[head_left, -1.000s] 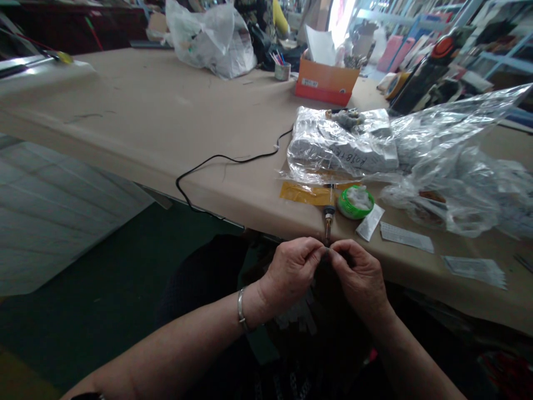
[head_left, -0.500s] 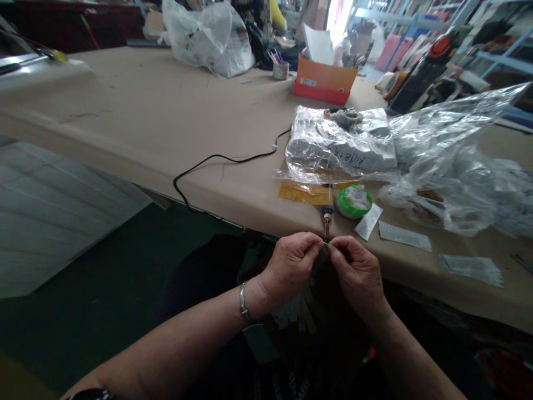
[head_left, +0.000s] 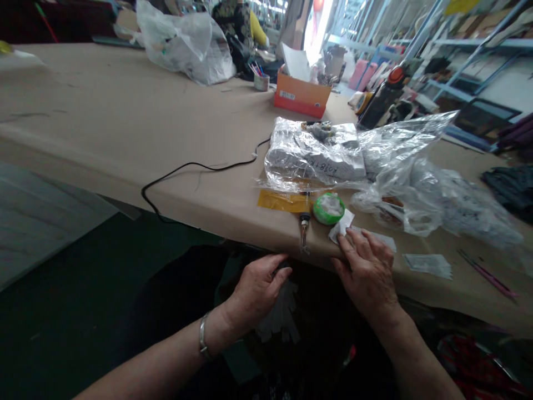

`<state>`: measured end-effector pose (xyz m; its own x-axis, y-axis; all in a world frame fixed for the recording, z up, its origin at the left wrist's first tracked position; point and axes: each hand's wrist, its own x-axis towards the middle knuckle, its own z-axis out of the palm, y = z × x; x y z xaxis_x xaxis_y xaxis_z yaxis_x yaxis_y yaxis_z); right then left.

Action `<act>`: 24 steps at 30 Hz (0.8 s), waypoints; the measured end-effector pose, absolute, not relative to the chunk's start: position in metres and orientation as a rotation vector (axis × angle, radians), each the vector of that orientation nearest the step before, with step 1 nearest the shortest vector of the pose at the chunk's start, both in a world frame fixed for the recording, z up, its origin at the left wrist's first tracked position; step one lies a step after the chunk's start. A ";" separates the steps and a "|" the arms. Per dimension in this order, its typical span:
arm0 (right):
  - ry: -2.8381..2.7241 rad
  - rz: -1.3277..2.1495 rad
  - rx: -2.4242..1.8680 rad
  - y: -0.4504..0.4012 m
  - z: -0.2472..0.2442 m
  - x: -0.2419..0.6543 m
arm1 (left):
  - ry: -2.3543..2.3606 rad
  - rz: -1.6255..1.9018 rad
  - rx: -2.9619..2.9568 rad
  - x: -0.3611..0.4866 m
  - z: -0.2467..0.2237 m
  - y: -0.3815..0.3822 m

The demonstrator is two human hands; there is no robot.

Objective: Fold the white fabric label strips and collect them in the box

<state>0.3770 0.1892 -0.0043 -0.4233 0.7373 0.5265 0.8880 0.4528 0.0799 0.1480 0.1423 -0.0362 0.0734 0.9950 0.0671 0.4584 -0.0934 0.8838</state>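
Observation:
My left hand (head_left: 260, 286) is just off the table's front edge, thumb and index finger apart at the tips, with nothing visible between them. Fingers spread, my right hand (head_left: 368, 272) rests on the table edge, its fingertips over a white paper piece (head_left: 342, 225) and a pale strip (head_left: 383, 240). A green round container (head_left: 328, 208) with whitish stuff in it stands behind the paper. Left of it, a soldering-iron-like tool (head_left: 304, 225) lies with its tip toward the edge, near an amber film (head_left: 278, 200).
Behind are a clear plastic-wrapped bundle (head_left: 316, 158), an orange box (head_left: 302, 95) and a pen cup (head_left: 261, 82). A black cord (head_left: 191, 164) crosses the table (head_left: 104, 116). Tweezers (head_left: 487, 275) and stacked strips (head_left: 428, 265) lie at the right. A person in yellow (head_left: 257, 30) is far back.
My hands have parted. My right hand has moved right onto the paper and strip; my left hand has moved left and down from the tool's tip. The view has shifted right.

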 end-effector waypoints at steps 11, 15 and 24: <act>-2.175 -0.211 -0.934 0.156 0.000 0.386 | 0.903 0.817 0.646 0.204 -0.013 0.138; -2.261 -0.060 -0.832 0.131 0.002 0.382 | 0.627 0.904 0.262 0.228 -0.007 0.144; -2.267 -0.441 -1.498 0.182 -0.003 0.411 | 0.959 0.788 0.353 0.233 -0.010 0.151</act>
<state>0.4114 0.1822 -0.0027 -0.3556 0.8020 0.4799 0.9234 0.3808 0.0478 0.2333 0.1513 -0.0096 0.3314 0.7337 -0.5932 -0.4396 0.6764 0.5910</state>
